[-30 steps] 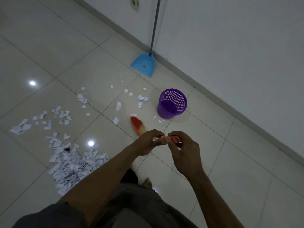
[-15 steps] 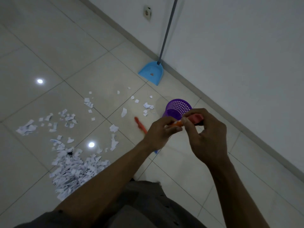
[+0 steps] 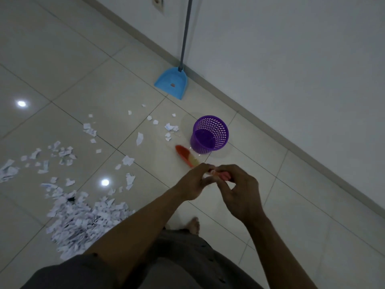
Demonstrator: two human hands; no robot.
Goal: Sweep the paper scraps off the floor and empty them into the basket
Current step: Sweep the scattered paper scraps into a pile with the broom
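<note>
Both your left hand point(image 3: 193, 182) and right hand point(image 3: 239, 195) pinch the top of the orange broom point(image 3: 184, 155) so you can steer it. Most paper scraps point(image 3: 79, 217) lie piled at your left, well apart from the purple basket point(image 3: 210, 134).

Left hand point(image 3: 192, 182), right hand point(image 3: 239, 195) on orange broom handle point(image 3: 224, 175); purple basket point(image 3: 210, 133), paper scraps point(image 3: 83, 217) nearby.

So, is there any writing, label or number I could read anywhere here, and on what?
Nothing is readable.
paper scraps: dark print marks, too small and blurred to read.
blue dustpan: one small dark mark, unreadable.
purple basket, broom: no lettering shows.
</note>
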